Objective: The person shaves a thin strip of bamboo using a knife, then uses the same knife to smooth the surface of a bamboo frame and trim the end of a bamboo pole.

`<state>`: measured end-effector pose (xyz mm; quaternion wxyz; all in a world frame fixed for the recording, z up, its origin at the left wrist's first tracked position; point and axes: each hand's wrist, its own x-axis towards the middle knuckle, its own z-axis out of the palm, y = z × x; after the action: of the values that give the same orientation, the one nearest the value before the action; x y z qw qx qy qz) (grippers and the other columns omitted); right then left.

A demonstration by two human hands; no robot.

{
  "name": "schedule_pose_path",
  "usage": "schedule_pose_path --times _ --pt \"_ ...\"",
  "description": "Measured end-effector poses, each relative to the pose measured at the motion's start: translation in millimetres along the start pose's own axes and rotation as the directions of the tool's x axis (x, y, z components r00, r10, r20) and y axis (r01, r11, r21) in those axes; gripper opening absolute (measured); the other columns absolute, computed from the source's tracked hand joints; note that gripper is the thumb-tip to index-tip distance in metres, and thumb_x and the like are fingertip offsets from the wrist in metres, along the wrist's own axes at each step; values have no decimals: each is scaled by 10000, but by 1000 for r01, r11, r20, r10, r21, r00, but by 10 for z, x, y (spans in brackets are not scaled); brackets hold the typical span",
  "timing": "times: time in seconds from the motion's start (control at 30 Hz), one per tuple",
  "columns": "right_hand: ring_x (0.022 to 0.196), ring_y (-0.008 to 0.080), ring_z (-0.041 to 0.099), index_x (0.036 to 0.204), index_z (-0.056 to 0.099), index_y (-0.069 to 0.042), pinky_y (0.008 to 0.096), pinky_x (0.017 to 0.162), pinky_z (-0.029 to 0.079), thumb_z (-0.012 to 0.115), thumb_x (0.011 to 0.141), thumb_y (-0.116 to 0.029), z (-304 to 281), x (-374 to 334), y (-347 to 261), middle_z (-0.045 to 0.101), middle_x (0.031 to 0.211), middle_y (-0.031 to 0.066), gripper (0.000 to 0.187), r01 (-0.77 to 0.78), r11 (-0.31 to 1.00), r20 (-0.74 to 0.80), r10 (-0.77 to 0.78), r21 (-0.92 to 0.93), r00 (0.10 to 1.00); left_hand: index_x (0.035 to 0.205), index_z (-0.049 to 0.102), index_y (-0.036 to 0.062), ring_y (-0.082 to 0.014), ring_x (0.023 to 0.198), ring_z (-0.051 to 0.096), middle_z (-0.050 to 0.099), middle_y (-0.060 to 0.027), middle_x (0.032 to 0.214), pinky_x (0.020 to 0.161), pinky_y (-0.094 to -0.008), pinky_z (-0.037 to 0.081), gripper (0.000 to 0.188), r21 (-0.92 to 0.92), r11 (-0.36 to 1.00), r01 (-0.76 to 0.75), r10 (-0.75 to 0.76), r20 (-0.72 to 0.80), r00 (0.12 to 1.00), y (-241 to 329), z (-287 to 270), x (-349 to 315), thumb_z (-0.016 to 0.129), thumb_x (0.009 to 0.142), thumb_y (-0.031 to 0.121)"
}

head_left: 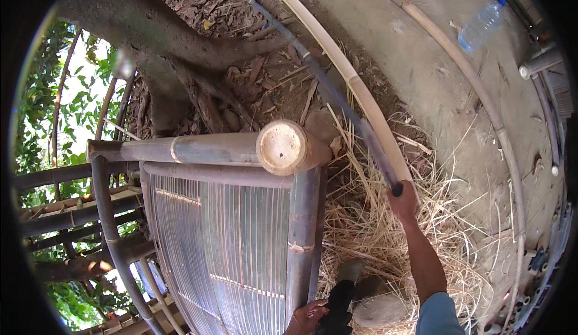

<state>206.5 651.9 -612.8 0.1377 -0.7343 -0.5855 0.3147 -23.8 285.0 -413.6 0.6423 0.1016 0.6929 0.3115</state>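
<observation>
Closest to the head camera, the pale round end of a bamboo post (281, 147) is seen beside a slatted bamboo panel (247, 232). By the right hand (403, 201), fingers clamped, a dark pole (334, 88) is gripped at its near end, with a pale strip (362, 94) alongside. The left hand (306, 318) is seen near the panel's edge; whether its fingers are closed on anything cannot be told. Pale shavings (379, 232) are strewn on the ground (445, 124).

The right forearm (426, 264) is stretched far, the right hand (403, 202) clenched; the left hand (305, 319) is held near, curled.
</observation>
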Motion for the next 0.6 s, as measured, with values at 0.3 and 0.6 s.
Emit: schedule_pose_path --times 0.3,0.6 --pt "1022 441 647 1243 504 -22 540 890 483 885 726 -188 -84 -82 757 660 1124 238 664 -224 952 -99 207 -211 973 1385 546 -23 -157 1060 689 744 -110 1079 970 -307 535 376 133 983 125 -143 132 981 22 -45 -25 559 1064 172" --pt "893 442 691 1244 530 -67 533 821 506 786 828 -153 -376 -90 817 707 892 240 496 -77 929 23 92 -363 996 1364 555 -35 -186 1010 703 739 -131 1084 961 -341 555 350 160 987 20 -46 162 986 -37 -56 2 566 1054 128"
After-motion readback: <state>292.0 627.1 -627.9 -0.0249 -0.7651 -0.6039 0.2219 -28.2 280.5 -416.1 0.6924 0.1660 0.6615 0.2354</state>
